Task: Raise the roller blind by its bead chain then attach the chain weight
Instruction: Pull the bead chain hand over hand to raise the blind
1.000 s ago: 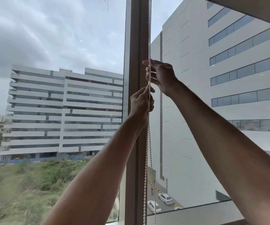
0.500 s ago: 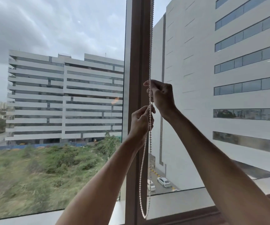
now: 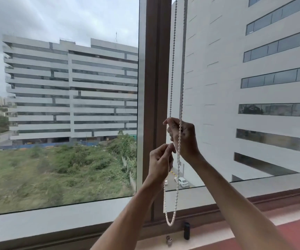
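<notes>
A white bead chain (image 3: 172,73) hangs in two strands in front of the brown window post (image 3: 154,87) and loops just above the sill. My right hand (image 3: 183,138) is closed around the chain at mid height. Just below it, my left hand (image 3: 161,163) pinches one strand between thumb and fingers. A black cylindrical chain weight (image 3: 187,230) stands upright on the sill beneath the loop, and a small grey piece (image 3: 168,240) lies beside it. The roller blind itself is out of view above.
Large window panes (image 3: 64,105) flank the post, with buildings, scrub and parked cars outside. A reddish-brown sill (image 3: 290,226) runs along the bottom right below the window frame.
Both hands have come down along the chain, and the view has tilted down. The chain's bottom loop, the sill and the black weight have come into view.
</notes>
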Available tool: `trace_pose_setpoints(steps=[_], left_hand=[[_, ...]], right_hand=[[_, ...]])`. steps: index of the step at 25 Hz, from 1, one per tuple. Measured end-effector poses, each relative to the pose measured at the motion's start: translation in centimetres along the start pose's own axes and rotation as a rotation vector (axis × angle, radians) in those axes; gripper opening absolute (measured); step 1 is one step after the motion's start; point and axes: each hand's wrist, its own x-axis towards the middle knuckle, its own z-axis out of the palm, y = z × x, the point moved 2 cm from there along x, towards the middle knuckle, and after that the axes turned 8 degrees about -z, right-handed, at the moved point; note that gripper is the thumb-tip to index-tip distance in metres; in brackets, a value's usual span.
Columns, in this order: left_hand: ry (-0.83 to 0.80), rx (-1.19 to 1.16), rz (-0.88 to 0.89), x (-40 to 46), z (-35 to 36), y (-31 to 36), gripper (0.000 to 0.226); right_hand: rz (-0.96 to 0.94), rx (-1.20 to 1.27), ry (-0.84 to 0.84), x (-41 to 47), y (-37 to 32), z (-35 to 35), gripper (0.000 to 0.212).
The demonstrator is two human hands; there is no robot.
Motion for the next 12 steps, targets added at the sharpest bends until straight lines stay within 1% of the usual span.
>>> trace_pose_setpoints(steps=[3,6,10,12], left_hand=[[0.03,0.023,-0.034,-2.0,-1.1,-2.9,0.031],[0.018,0.016,-0.086,-4.2,-2.2,-5.5,0.029],[0.007,0.03,-0.219,-7.2,-3.2,-8.9,0.037],[-0.002,0.004,-0.294,-8.1,-3.6,-9.6,0.031]], right_hand=[[0.04,0.01,-0.031,-3.5,1.2,0.2,0.024],[0.098,0.038,-0.042,-7.1,2.4,0.3,0.023],[0.13,-0.058,-0.035,-11.5,3.6,0.2,0.028],[0.107,-0.072,-0.039,-12.5,3.7,0.1,0.028]])
